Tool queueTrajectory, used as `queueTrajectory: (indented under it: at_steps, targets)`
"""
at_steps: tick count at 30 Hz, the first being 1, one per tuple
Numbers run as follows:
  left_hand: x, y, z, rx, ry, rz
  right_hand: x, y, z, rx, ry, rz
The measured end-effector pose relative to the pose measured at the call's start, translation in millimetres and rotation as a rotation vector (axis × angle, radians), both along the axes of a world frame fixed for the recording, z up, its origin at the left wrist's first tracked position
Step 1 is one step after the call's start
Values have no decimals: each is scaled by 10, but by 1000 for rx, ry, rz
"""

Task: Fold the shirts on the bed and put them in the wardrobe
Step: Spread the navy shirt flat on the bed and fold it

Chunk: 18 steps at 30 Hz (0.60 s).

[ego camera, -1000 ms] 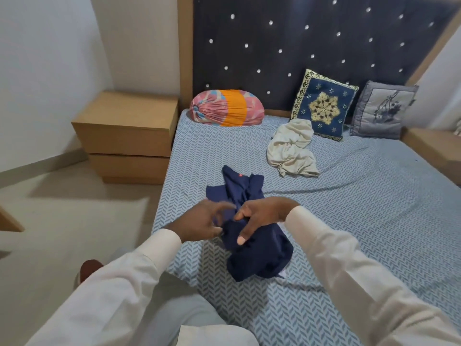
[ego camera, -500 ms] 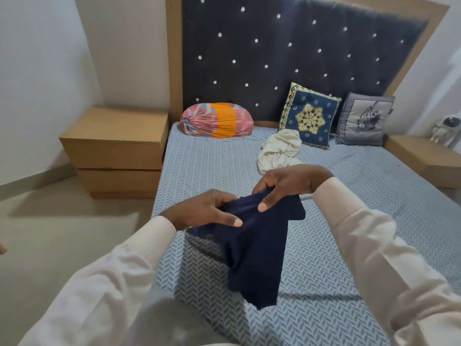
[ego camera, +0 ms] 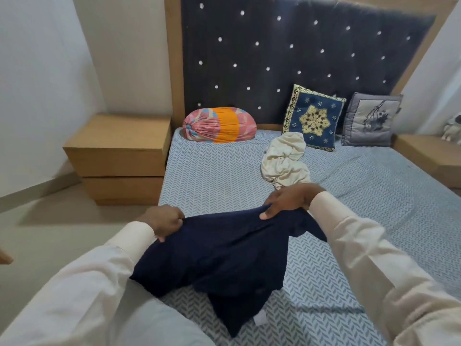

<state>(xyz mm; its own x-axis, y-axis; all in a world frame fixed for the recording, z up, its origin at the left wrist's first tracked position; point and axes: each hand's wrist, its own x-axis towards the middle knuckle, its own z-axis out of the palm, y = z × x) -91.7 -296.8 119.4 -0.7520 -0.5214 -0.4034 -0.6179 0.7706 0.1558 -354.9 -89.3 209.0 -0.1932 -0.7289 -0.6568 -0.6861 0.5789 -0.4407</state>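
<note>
A navy blue shirt (ego camera: 219,255) hangs spread between my hands above the near left part of the bed (ego camera: 374,221). My left hand (ego camera: 162,221) grips its left edge. My right hand (ego camera: 289,198) grips its upper right edge, thumb over the cloth. The shirt's lower part droops onto the patterned sheet, with a small white tag showing at the bottom. A crumpled cream shirt (ego camera: 284,161) lies further back on the bed, just beyond my right hand. No wardrobe is in view.
A pink and orange bolster (ego camera: 219,124), a blue patterned cushion (ego camera: 314,117) and a grey cushion (ego camera: 371,119) lean on the dark headboard. Wooden bedside cabinets stand left (ego camera: 119,156) and right (ego camera: 429,156). Floor lies to the left of the bed.
Both hands took hold of the bunched navy shirt, lifted it off the bed and pulled apart, so it now hangs stretched wide between them.
</note>
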Motion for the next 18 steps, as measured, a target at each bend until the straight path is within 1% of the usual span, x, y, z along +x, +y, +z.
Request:
queueTrajectory:
  at_steps: [1,3,4,6,7,8,9,10,11,12,15,16,17,18]
  targets:
    - [-9,-67,-47,19,96,67,4,-18,-6,-40,-75,-66]
    - [-64,-183,-71,-30,374,190,-40,-54,50,-188,-199,-183]
    - [-90,-185,-39,-51,526,263,-80,-83,94,-269,-195,-193]
    - [-138,-154,66,-56,804,354,-168,-164,158,-407,-46,-146]
    - [-129,-165,126,32,886,360,-216,-205,170,-425,48,-113]
    - [-104,-170,184,204,902,343,-269,-226,173,-404,130,-78]
    - [-55,-152,229,420,826,292,-309,-229,153,-350,190,-40]
    - [-1,-131,241,595,671,228,-351,-216,118,-283,243,0]
    - [57,-94,213,695,486,166,-383,-200,54,-235,283,43]
    - [92,-50,162,702,300,98,-412,-183,-2,-217,309,71]
    - [140,184,-152,518,-161,-70,-427,-141,-274,-201,310,82]
    - [159,288,-290,507,-273,-91,-392,-133,-402,-172,302,98]
    - [161,374,-412,532,-331,-90,-365,-127,-518,-150,299,113]
    - [151,445,-516,572,-321,-62,-321,-111,-607,-137,295,124]
